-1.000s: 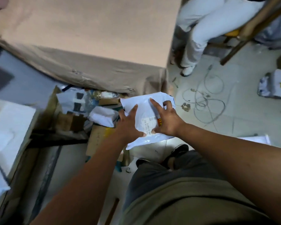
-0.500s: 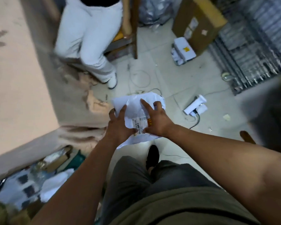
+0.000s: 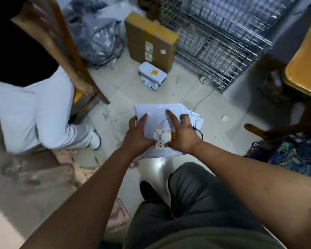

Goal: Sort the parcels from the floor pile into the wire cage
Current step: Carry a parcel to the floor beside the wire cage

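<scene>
I hold a white plastic mailer parcel [image 3: 156,112] with a barcode label in front of me, above the tiled floor. My left hand [image 3: 138,133] grips its left edge, thumb on top near the label. My right hand [image 3: 182,133] holds the right side, index finger stretched across the top, thumb by the label. The wire cage [image 3: 223,36] stands at the upper right, well beyond the parcel, with pale parcels behind its mesh.
A brown cardboard box [image 3: 151,40] leans by the cage, a small white parcel [image 3: 152,74] lies before it. A person in white trousers [image 3: 36,112] stands left beside a wooden chair [image 3: 70,51]. Grey bags [image 3: 97,33] sit behind. A wooden table [image 3: 305,69] is at right.
My view has swung right, away from the big cardboard box and the floor pile, toward the wire cage. Both hands have kept the same hold on the white parcel.
</scene>
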A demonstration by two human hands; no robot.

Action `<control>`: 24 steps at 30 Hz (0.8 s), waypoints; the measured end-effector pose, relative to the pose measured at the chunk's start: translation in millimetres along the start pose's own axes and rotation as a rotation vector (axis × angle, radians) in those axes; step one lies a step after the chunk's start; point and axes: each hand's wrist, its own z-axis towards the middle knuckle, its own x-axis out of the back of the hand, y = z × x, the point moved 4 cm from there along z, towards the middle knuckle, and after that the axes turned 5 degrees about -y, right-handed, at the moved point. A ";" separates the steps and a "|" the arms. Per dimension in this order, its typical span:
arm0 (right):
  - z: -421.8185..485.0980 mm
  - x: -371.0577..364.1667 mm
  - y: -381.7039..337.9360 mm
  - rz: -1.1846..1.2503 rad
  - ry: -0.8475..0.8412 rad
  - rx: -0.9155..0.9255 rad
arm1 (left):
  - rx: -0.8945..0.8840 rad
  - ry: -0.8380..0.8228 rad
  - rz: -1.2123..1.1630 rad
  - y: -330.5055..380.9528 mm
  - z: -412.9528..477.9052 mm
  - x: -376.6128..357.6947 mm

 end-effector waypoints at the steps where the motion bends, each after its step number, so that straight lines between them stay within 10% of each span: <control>1: 9.3 9.9 2.5 0.014 0.014 -0.018 | -0.016 -0.014 0.026 8.1 16.1 6.5; 24: 309.1 190.9 58.5 0.077 -0.005 -0.131 | -0.026 -0.038 0.042 152.9 346.4 128.2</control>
